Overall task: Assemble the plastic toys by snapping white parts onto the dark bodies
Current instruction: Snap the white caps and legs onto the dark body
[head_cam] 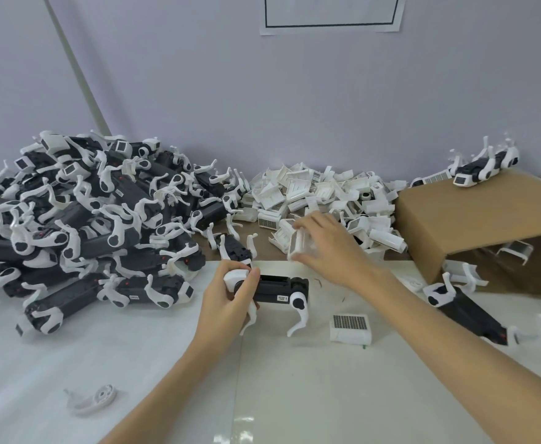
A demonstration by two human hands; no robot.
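Near the tabletop (166, 363) middle: left hand (227, 302) grips one end of a dark toy body (275, 288), fingers curled round it.
Right hand (323, 248): fingers pinch a white part (299, 245), lifted at the edge of the white parts pile (320, 193) toward the far edge.
Step in hand: part pickup, likely.
Next move: carry the part to the body, align it, press until it snaps.

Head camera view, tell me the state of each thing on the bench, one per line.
Left hand: grips the dark toy body at its white end.
Right hand: fingers curled round a white part, above the table.
White grid part: lying loose on the table.
Cardboard box: on its side, open.
Leg piece: lying loose.
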